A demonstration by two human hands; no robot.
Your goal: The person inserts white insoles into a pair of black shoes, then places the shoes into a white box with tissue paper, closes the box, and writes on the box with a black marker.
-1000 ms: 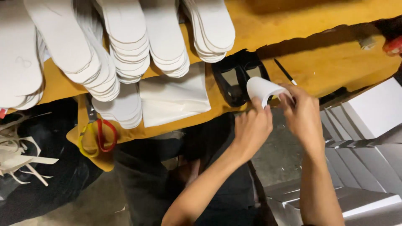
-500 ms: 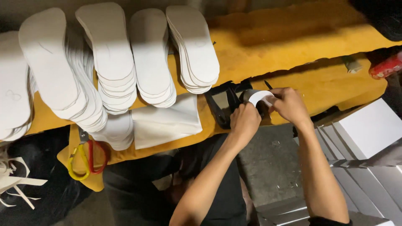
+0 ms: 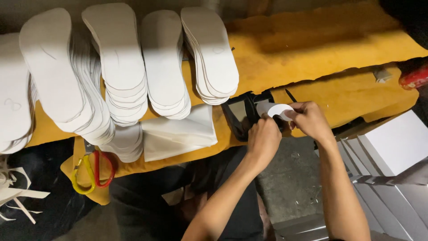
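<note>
Both hands, the left hand [image 3: 264, 138] and the right hand [image 3: 310, 119], hold a small white insole piece [image 3: 278, 109] over a black tray [image 3: 243, 117]. Stacks of white insoles [image 3: 120, 71] lie on the yellow table [image 3: 321, 49].

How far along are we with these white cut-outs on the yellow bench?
Done: four fanned stacks of white insole shapes lie on the yellow bench. In hand: the left hand and right hand hold one small white cut piece over a black frame-shaped tool. Left: folded white sheets lie uncut beside the scissors; how many pieces remain cannot be told.
</note>
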